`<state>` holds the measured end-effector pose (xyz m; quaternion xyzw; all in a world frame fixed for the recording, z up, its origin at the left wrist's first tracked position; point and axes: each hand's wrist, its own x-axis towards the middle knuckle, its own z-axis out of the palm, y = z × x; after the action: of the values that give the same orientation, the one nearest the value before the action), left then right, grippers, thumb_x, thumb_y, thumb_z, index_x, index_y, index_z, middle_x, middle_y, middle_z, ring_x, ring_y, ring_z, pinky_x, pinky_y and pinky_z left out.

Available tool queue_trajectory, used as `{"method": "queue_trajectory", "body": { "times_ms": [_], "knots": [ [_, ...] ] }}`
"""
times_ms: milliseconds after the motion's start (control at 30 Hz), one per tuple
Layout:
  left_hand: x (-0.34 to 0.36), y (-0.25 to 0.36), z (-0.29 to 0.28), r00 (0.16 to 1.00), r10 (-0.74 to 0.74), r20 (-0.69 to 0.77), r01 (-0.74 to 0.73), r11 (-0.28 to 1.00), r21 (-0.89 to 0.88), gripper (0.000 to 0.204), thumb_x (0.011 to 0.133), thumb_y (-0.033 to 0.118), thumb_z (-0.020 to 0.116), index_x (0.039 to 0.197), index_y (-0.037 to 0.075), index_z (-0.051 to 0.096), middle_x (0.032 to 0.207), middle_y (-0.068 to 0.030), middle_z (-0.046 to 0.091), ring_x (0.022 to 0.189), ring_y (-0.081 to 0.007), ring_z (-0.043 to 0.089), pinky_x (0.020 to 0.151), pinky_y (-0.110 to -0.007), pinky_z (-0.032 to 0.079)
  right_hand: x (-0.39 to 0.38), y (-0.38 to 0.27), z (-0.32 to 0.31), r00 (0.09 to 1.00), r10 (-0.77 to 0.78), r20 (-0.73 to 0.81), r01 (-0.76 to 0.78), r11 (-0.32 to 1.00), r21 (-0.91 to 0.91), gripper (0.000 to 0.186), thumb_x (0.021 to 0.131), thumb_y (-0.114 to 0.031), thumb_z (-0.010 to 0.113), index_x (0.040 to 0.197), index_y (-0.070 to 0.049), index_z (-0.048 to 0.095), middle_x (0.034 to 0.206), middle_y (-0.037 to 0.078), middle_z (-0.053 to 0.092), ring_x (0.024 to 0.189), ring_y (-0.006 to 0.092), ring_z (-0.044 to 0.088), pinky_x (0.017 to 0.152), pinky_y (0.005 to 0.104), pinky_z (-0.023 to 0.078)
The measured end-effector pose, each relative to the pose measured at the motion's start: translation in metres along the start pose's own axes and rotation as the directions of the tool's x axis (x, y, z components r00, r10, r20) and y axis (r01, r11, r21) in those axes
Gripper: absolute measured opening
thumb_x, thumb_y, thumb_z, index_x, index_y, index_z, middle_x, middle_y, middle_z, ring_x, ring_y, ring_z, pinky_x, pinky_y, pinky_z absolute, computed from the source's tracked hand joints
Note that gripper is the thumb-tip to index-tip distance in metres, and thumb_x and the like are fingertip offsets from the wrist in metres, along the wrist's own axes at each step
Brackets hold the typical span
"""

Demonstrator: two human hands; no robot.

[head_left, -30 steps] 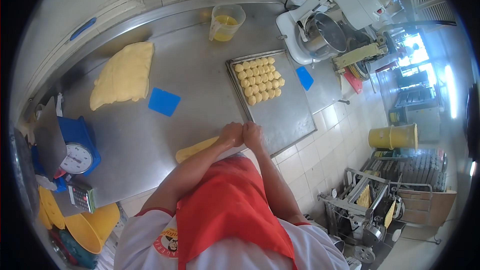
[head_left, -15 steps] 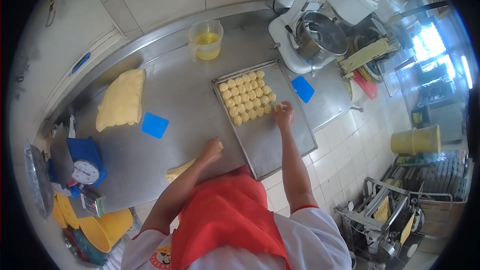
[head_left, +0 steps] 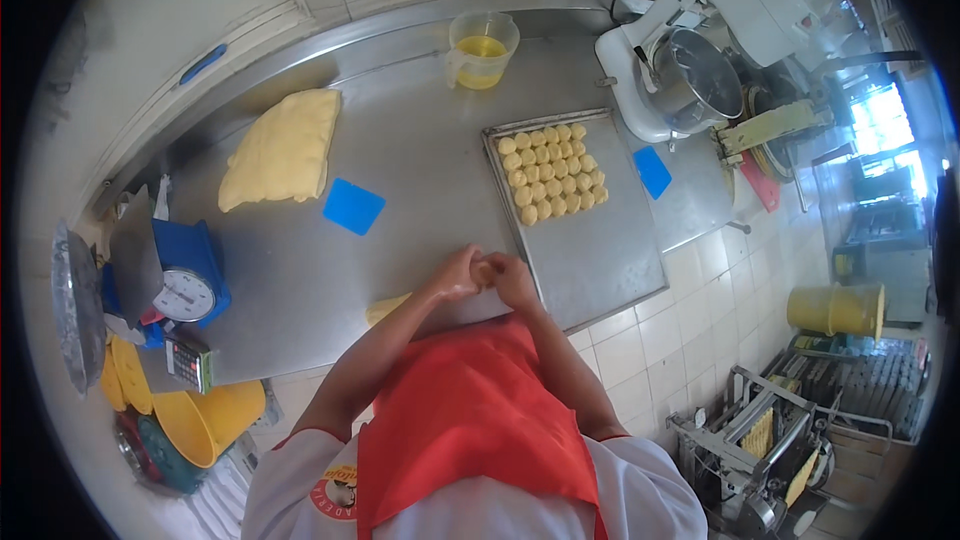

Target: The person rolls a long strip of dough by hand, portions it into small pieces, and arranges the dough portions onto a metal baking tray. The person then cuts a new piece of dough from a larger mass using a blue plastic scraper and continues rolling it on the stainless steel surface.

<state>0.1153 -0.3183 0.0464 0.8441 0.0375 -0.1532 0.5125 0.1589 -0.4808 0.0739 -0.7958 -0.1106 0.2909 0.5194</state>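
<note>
1. Left hand (head_left: 460,275) and right hand (head_left: 514,283): brought together above the near edge of the metal desk (head_left: 415,135), fingers curled, both grasping one small piece of dough (head_left: 485,275). Dough partly hidden by the fingers.
2. Bearings below taken from the hands, 12 o'clock being the far side.
3. 8 o'clock, near: strip of dough (head_left: 385,311) on the desk, partly covered by the left forearm.
4. 10 o'clock: blue scraper (head_left: 354,206), lying flat; beyond it, thick slab of dough (head_left: 282,150).
5. 12 o'clock, far: clear jug (head_left: 481,50), upright, yellow liquid inside.
6. 2 o'clock: tray (head_left: 608,265), its left edge just beside the right hand. Dough balls (head_left: 551,172) in close rows at its far end; near part bare.
7. 9 o'clock, well apart: blue dial scale (head_left: 187,295).
</note>
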Motion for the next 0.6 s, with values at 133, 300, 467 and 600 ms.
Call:
{"method": "queue_trajectory", "body": {
  "times_ms": [133,300,467,600],
  "knots": [
    [-0.011,0.041,-0.007,0.972,-0.172,0.159,0.139,0.970,0.197,0.028,0.075,0.016,0.067,0.098,0.000,0.066,0.095,-0.0201,0.069,0.093,-0.0397,0.065,0.084,-0.046,0.053,-0.008,-0.014,0.016,0.955,-0.074,-0.289,0.025,0.985,-0.170,0.025,0.093,-0.021,0.058,0.099,-0.001,0.070,0.078,0.018,0.069,0.073,0.0333,0.068,0.071,0.0417,0.053],
    [-0.021,0.050,-0.005,0.981,-0.151,0.120,0.091,0.911,0.402,0.026,0.082,0.020,0.057,0.093,0.002,0.071,0.100,-0.0224,0.069,0.096,-0.0385,0.067,0.081,-0.048,0.054,-0.022,-0.031,0.037,0.908,-0.069,-0.412,-0.144,0.874,-0.464,0.032,0.093,-0.028,0.055,0.085,0.001,0.067,0.083,0.027,0.065,0.083,0.0453,0.063,0.075,0.0521,0.048],
    [-0.012,0.058,-0.010,0.958,-0.192,0.211,0.069,0.874,0.481,0.029,0.081,0.025,0.057,0.094,0.003,0.072,0.102,-0.0213,0.070,0.096,-0.0369,0.068,0.080,-0.046,0.055,-0.027,-0.021,0.001,0.997,-0.027,-0.079,-0.016,0.864,-0.503,0.027,0.091,-0.024,0.056,0.084,0.000,0.067,0.076,0.020,0.066,0.072,0.0372,0.065,0.066,0.0460,0.049],
    [0.033,-0.013,-0.022,0.896,-0.437,0.076,0.400,0.870,0.288,0.030,0.078,0.027,0.061,0.091,0.002,0.072,0.098,-0.0226,0.070,0.091,-0.0392,0.068,0.079,-0.046,0.055,-0.046,-0.037,-0.023,0.956,0.125,0.264,-0.143,0.988,0.052,0.019,0.088,-0.019,0.060,0.091,-0.002,0.069,0.078,0.006,0.066,0.081,0.0137,0.065,0.068,0.0352,0.052]
  ]
}}
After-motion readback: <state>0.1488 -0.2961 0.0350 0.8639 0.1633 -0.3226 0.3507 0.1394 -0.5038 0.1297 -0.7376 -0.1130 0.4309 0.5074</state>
